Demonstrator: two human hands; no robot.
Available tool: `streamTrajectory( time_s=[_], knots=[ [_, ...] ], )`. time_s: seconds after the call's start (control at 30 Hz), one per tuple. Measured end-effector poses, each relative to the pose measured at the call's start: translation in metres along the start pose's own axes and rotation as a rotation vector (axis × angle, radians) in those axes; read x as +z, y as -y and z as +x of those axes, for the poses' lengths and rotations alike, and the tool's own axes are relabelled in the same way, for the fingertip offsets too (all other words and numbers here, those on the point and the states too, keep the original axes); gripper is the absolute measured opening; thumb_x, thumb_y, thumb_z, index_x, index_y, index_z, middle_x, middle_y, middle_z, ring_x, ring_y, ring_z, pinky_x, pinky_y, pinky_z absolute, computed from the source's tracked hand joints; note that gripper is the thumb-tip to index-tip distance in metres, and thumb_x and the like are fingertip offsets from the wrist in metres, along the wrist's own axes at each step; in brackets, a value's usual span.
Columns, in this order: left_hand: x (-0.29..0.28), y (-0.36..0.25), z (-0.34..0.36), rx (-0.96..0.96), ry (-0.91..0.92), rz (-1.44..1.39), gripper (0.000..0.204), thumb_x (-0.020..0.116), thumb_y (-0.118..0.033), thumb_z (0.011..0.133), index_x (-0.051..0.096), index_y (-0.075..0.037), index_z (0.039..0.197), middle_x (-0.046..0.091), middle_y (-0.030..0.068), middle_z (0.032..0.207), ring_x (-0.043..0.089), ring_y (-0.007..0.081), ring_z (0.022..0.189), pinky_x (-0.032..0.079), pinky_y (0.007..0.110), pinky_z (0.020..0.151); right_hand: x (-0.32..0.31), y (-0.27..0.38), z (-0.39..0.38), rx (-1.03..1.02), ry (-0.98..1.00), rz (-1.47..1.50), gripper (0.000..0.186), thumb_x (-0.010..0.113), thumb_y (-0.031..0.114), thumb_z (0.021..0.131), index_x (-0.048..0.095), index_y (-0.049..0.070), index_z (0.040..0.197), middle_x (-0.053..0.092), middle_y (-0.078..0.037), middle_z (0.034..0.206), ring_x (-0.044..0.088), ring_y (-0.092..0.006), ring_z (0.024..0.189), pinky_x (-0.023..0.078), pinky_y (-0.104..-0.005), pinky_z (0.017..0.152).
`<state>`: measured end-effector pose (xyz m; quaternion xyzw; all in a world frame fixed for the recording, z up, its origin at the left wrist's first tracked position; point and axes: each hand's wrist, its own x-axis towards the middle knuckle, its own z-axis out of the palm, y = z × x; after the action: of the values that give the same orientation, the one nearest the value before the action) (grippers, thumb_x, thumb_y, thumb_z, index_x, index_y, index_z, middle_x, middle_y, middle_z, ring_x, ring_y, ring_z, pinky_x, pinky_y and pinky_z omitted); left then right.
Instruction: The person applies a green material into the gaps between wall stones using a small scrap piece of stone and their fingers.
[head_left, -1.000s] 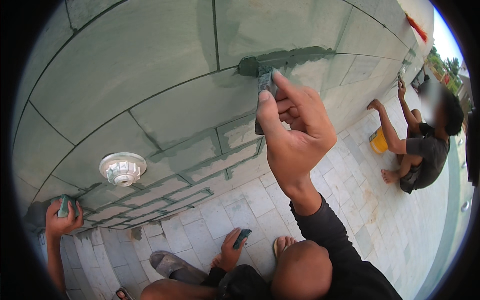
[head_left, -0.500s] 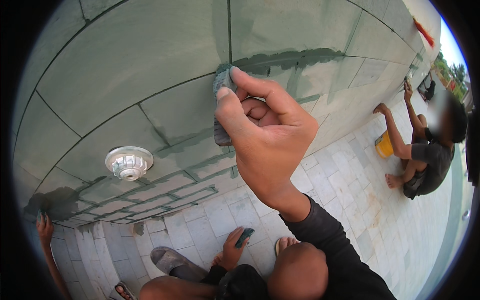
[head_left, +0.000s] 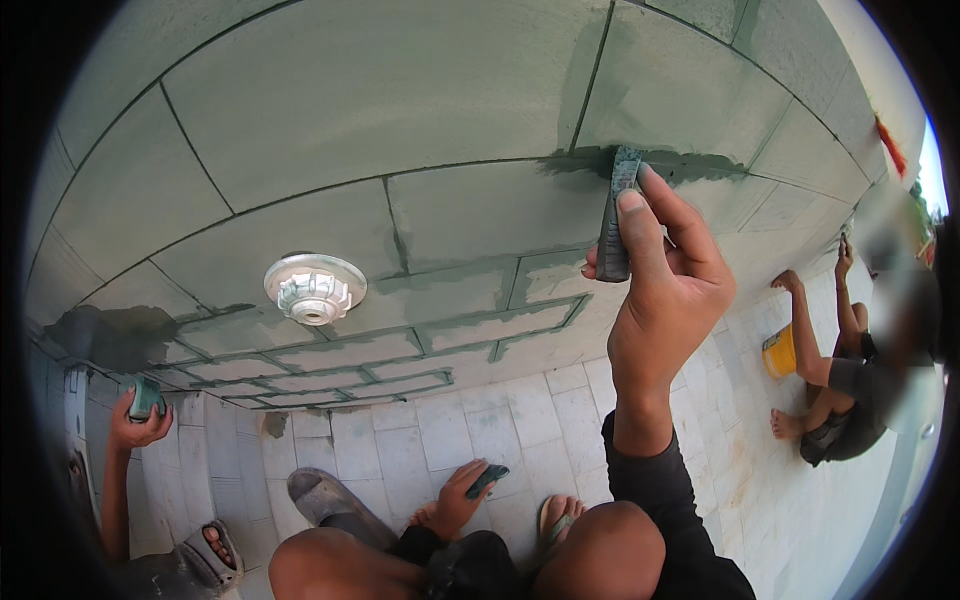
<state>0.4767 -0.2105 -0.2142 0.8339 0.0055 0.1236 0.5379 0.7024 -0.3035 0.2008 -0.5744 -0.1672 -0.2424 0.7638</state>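
Note:
My right hand (head_left: 670, 270) is closed in a pinch on a flat, dark grey ribbed piece (head_left: 616, 220), its upper end smeared with green paste. That end touches the tiled wall (head_left: 450, 110) at a joint, beside a wet dark green streak of grout (head_left: 700, 165). Low between my knees, my left hand (head_left: 458, 502) grips a small dark green block (head_left: 488, 481) above the floor. What exactly either piece is, I cannot tell.
A silver round fitting (head_left: 316, 290) sticks out of the wall. At the left, a co-worker's hand (head_left: 138, 425) holds a green block. Another person (head_left: 880, 380) crouches at the right by a yellow bucket (head_left: 780, 352). Pale tiles cover the floor (head_left: 430, 430).
The view has shifted. My right hand has moved right along the joint with the ribbed piece, leaving fresh smearing. The co-worker's hand at the left has come away from the wall.

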Motion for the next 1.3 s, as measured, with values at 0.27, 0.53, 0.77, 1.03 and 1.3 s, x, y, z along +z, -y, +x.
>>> streamTrajectory(
  time_s=[0.27,0.53,0.77,1.03,1.3],
  knots=[
    [-0.005,-0.004,-0.001,-0.034,-0.025,0.008,0.041,0.08,-0.014,0.09,0.068,0.002,0.125,0.069,0.0207,0.126,0.065,0.0366,0.121,0.053,0.042,0.103,0.04,0.003,-0.023,0.183,0.258,0.144,0.029,0.071,0.0,0.093,0.069,-0.011,0.12,0.071,-0.013,0.093,0.069,-0.0149,0.066,0.057,-0.0274,0.055],
    [0.001,0.006,-0.008,-0.025,-0.053,0.012,0.043,0.08,-0.015,0.09,0.067,0.0,0.129,0.069,0.0191,0.129,0.064,0.0358,0.122,0.053,0.043,0.102,0.008,0.009,-0.034,0.371,0.774,0.125,0.038,0.07,-0.005,0.095,0.062,-0.007,0.132,0.065,-0.014,0.11,0.072,-0.0166,0.086,0.061,-0.0273,0.068],
    [0.001,0.008,-0.004,-0.023,-0.06,0.047,0.043,0.08,-0.017,0.089,0.069,-0.003,0.128,0.07,0.0163,0.128,0.065,0.0337,0.123,0.052,0.043,0.104,0.002,0.034,-0.008,-0.088,1.067,-0.364,0.043,0.075,-0.008,0.085,0.068,-0.003,0.127,0.067,-0.013,0.103,0.07,-0.0166,0.082,0.058,-0.0264,0.07],
    [0.006,0.026,-0.014,-0.027,-0.089,0.006,0.043,0.08,-0.018,0.087,0.072,-0.007,0.128,0.071,0.0128,0.129,0.064,0.031,0.125,0.052,0.041,0.104,0.077,0.049,0.008,-1.062,1.003,-0.549,0.048,0.075,-0.015,0.075,0.074,0.002,0.12,0.066,-0.014,0.102,0.064,-0.0222,0.082,0.053,-0.0311,0.068],
    [-0.002,0.021,-0.008,0.009,-0.053,-0.057,0.046,0.081,-0.012,0.083,0.072,-0.008,0.128,0.07,0.0135,0.131,0.065,0.0316,0.123,0.052,0.041,0.104,0.121,0.033,0.012,-1.45,0.941,-0.611,0.05,0.079,-0.008,0.069,0.076,0.005,0.118,0.066,-0.013,0.101,0.063,-0.0216,0.082,0.051,-0.0304,0.063]
  ],
)
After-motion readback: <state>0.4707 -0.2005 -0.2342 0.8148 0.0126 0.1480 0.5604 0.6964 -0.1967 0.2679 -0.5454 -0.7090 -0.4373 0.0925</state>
